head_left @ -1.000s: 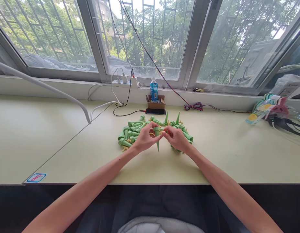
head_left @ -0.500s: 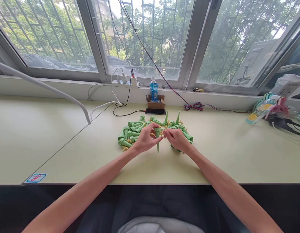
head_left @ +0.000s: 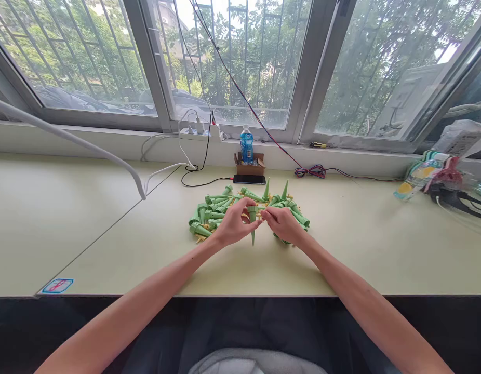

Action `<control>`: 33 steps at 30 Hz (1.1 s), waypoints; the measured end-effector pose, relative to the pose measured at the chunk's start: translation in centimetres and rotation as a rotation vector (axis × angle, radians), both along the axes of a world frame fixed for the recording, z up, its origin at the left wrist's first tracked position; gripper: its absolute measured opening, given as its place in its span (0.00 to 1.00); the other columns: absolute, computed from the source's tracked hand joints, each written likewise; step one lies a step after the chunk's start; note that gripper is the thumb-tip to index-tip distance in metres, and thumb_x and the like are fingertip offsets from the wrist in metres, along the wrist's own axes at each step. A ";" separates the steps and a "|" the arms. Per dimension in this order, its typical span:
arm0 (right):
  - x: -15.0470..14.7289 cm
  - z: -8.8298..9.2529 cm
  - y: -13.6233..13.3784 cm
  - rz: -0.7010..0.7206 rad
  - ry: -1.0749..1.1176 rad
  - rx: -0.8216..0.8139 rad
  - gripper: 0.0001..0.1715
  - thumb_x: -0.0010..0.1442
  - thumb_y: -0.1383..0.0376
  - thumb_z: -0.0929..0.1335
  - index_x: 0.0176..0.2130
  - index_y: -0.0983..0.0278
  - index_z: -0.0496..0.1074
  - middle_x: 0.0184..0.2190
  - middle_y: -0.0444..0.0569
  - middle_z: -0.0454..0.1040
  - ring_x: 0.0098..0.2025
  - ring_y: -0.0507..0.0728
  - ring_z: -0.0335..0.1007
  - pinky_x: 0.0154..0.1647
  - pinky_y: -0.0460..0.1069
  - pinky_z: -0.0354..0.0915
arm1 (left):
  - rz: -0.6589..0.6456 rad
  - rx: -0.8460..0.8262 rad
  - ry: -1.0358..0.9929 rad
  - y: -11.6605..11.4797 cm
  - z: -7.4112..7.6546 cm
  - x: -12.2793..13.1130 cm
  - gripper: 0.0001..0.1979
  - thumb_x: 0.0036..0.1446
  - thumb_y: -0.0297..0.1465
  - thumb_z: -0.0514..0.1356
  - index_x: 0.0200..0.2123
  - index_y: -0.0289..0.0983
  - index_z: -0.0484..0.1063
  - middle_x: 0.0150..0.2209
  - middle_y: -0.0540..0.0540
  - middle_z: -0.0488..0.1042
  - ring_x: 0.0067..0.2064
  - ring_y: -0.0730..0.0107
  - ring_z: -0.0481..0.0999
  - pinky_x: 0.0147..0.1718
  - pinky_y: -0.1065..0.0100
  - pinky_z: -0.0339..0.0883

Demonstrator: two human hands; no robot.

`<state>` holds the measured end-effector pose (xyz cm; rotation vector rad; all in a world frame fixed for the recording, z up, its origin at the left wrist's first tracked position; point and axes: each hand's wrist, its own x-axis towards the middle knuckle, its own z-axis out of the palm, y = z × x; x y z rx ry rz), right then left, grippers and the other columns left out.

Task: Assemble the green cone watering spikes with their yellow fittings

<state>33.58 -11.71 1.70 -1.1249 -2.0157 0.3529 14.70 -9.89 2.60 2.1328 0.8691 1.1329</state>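
Observation:
A green plant watering spike (head_left: 252, 213) hangs point down between the thumb and fingers of my left hand (head_left: 233, 223), its cap at the top. From its side a small yellow valve (head_left: 259, 213) sticks out toward my right hand (head_left: 281, 222). The fingers of that hand are pinched together at the valve's outer end and partly hide it. Behind and left of my left hand lies a pile of similar green spikes (head_left: 209, 214) with yellow valves. More spikes (head_left: 298, 214) are heaped beyond my right hand, two of them standing point up.
A black phone (head_left: 249, 179) lies on the pale table (head_left: 365, 244), in front of a small cardboard box (head_left: 250, 169) and a blue bottle (head_left: 246, 145). Cables (head_left: 310, 171) and a power strip (head_left: 196, 135) sit along the window. Plastic packages (head_left: 419, 176) are at the right.

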 end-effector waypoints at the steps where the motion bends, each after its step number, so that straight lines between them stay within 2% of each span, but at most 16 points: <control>1: 0.0 0.0 0.0 0.000 -0.001 0.001 0.25 0.69 0.53 0.56 0.23 0.62 0.56 0.18 0.40 0.57 0.21 0.49 0.48 0.25 0.47 0.49 | -0.002 0.002 0.000 0.0 0.0 0.0 0.17 0.51 0.36 0.65 0.42 0.37 0.66 0.43 0.44 0.70 0.32 0.75 0.71 0.31 0.69 0.75; 4: 0.0 0.0 0.0 -0.005 0.009 -0.011 0.24 0.69 0.53 0.57 0.25 0.62 0.58 0.18 0.39 0.57 0.21 0.50 0.48 0.25 0.47 0.49 | 0.002 0.005 -0.008 0.0 0.0 0.0 0.17 0.51 0.37 0.64 0.42 0.37 0.66 0.43 0.45 0.70 0.32 0.75 0.71 0.30 0.69 0.75; 9: -0.1 0.3 -0.4 -0.001 0.013 -0.047 0.14 0.67 0.54 0.61 0.36 0.61 0.63 0.17 0.36 0.57 0.20 0.50 0.48 0.25 0.46 0.50 | 0.023 0.001 -0.019 0.1 0.1 0.0 0.16 0.52 0.38 0.64 0.41 0.37 0.66 0.42 0.45 0.69 0.31 0.75 0.71 0.28 0.71 0.74; 13: -0.1 0.2 -0.4 0.015 0.003 -0.036 0.15 0.67 0.55 0.59 0.32 0.61 0.61 0.19 0.38 0.60 0.21 0.50 0.50 0.26 0.46 0.50 | 0.012 0.006 -0.012 0.1 0.1 0.0 0.16 0.52 0.37 0.64 0.41 0.37 0.66 0.42 0.45 0.70 0.31 0.76 0.71 0.28 0.71 0.74; 18: 0.0 -0.1 0.0 0.008 -0.004 -0.004 0.23 0.69 0.55 0.56 0.25 0.61 0.53 0.19 0.40 0.57 0.21 0.50 0.47 0.25 0.47 0.48 | 0.007 0.003 -0.011 0.0 0.0 0.1 0.16 0.51 0.36 0.65 0.41 0.37 0.65 0.43 0.44 0.70 0.32 0.75 0.72 0.30 0.69 0.75; 20: -0.1 0.0 0.0 0.005 0.002 -0.010 0.22 0.69 0.55 0.57 0.26 0.61 0.55 0.19 0.40 0.57 0.21 0.50 0.47 0.25 0.46 0.49 | 0.010 0.000 -0.012 0.0 0.0 0.1 0.16 0.51 0.36 0.65 0.41 0.37 0.66 0.43 0.44 0.70 0.32 0.74 0.72 0.30 0.69 0.75; 23: -0.1 0.2 -0.3 -0.002 0.015 -0.045 0.16 0.68 0.54 0.59 0.33 0.61 0.61 0.18 0.37 0.58 0.20 0.50 0.48 0.25 0.46 0.49 | 0.020 -0.011 -0.024 0.1 0.1 0.0 0.16 0.51 0.37 0.65 0.41 0.37 0.66 0.43 0.45 0.70 0.32 0.75 0.72 0.29 0.70 0.74; 27: -0.2 0.4 -0.5 0.006 0.018 -0.061 0.13 0.66 0.54 0.60 0.37 0.61 0.62 0.16 0.36 0.57 0.19 0.50 0.48 0.24 0.46 0.49 | 0.020 -0.020 -0.043 0.1 0.2 0.0 0.16 0.52 0.37 0.64 0.41 0.37 0.65 0.42 0.45 0.69 0.31 0.75 0.72 0.28 0.71 0.74; 30: -0.1 0.3 -0.4 0.011 0.008 -0.042 0.15 0.67 0.54 0.59 0.34 0.61 0.61 0.18 0.38 0.60 0.20 0.50 0.49 0.25 0.46 0.49 | 0.013 -0.020 -0.030 0.0 0.1 0.0 0.16 0.52 0.37 0.64 0.41 0.37 0.65 0.42 0.45 0.69 0.31 0.76 0.71 0.28 0.71 0.73; 33: 0.0 0.1 -0.1 0.000 -0.014 -0.005 0.21 0.68 0.54 0.57 0.27 0.61 0.56 0.19 0.40 0.59 0.21 0.50 0.50 0.25 0.47 0.49 | 0.011 -0.010 -0.016 0.0 0.0 0.0 0.16 0.51 0.36 0.65 0.41 0.37 0.65 0.43 0.45 0.69 0.31 0.76 0.71 0.28 0.71 0.73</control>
